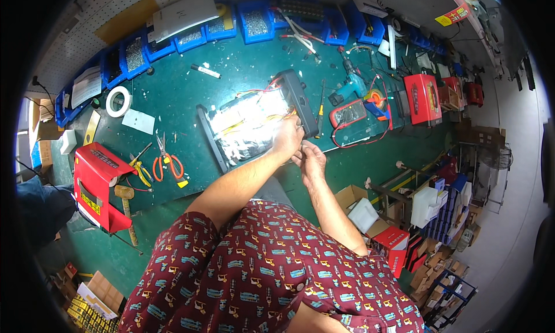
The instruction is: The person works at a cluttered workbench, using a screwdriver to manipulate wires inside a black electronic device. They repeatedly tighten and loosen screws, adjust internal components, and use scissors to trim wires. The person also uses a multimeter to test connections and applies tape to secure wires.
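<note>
A boxy device with a bright, overexposed silvery body (236, 132) lies tilted on the green bench, between a black end panel (298, 96) at right and a dark edge panel (211, 138) at left. Yellow and red wires (238, 125) run over it. My left hand (289, 138) reaches to the device's near right corner, beside the black panel; its fingers are bent together, their tips partly hidden. Close below it is my right hand (312, 161), its fingers pinched at the same corner. What either hand holds is too small or hidden to name.
Right of the device lie a screwdriver (321, 105), a teal drill (349, 83) and a red-edged multimeter (348, 114). Pliers (167, 160), a mallet (125, 195) and a red metal cover (95, 185) are at left. Blue parts bins (254, 22) line the back.
</note>
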{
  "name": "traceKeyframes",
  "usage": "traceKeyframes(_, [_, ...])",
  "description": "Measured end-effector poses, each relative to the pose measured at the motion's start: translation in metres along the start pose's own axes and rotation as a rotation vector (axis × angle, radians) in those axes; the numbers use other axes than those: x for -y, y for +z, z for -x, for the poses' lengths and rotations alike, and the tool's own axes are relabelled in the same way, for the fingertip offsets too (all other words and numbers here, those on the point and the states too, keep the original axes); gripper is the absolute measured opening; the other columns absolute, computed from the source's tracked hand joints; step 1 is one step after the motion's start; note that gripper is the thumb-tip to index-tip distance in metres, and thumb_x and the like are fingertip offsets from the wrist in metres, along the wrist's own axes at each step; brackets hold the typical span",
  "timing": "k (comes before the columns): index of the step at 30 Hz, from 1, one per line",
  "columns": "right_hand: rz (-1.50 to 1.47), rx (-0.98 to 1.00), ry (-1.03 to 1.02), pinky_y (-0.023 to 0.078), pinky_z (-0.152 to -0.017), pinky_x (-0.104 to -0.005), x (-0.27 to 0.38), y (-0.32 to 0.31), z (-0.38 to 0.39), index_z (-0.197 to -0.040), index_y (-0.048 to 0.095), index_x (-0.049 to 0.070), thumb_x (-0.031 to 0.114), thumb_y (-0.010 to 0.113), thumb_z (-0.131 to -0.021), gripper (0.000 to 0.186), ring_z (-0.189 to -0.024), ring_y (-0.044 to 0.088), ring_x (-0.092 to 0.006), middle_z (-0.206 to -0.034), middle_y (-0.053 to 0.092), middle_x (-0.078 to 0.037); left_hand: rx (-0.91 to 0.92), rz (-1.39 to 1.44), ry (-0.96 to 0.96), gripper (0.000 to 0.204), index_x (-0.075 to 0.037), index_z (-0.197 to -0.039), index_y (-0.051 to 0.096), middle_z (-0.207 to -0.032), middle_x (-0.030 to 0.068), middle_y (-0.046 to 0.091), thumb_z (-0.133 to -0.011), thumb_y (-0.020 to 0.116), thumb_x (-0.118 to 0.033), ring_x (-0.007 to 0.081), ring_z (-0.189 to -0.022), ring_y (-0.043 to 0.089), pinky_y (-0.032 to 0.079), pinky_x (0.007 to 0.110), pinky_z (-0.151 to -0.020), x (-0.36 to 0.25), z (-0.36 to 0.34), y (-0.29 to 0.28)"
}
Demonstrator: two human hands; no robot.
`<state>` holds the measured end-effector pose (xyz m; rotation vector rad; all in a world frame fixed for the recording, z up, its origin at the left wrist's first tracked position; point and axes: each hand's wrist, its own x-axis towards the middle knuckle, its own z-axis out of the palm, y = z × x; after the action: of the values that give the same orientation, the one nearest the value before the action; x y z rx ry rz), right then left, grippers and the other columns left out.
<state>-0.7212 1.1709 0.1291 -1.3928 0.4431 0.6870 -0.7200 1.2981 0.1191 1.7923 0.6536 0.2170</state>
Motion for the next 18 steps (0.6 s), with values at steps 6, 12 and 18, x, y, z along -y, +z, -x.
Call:
traceKeyframes(6, [-0.002,0.012,-0.002,0.057,-0.075,-0.0318,-0.003,-0.005,-0.002,-0.126,0.052,-0.003,0.006,0.050,-0.097,0.030,-0.088,0.070,-0.0200,-0.107,0.069,-0.014,0.012,0.053,-0.057,0.014,0.003,-0.092,0.063,-0.072,0.0181,0.067,-0.079,0.065,-0.003,0.0331,-0.069,0.069,0.054,0.042,-0.065,-0.012,0.002,-0.004])
traceKeyframes(12, [-0.008,0.009,0.003,0.057,-0.075,-0.0321,-0.002,-0.006,-0.001,-0.124,0.052,-0.002,0.007,0.050,-0.097,0.029,-0.089,0.070,-0.0200,-0.105,0.069,-0.014,0.031,-0.132,-0.109,0.023,0.004,-0.086,0.065,-0.075,0.0231,0.067,-0.088,0.061,-0.018,0.0392,-0.070,0.069,0.055,0.048,-0.067,-0.010,0.000,0.002])
traceKeyframes(18, [-0.026,0.010,0.015,0.058,-0.073,-0.0323,-0.008,-0.011,-0.003,-0.124,0.053,-0.002,0.006,0.050,-0.097,0.028,-0.087,0.069,-0.0200,-0.103,0.069,-0.014,0.050,-0.209,-0.162,0.034,0.005,-0.082,0.066,-0.072,0.0239,0.066,-0.092,0.060,-0.027,0.0395,-0.068,0.069,0.055,0.048,-0.066,-0.014,0.004,-0.001])
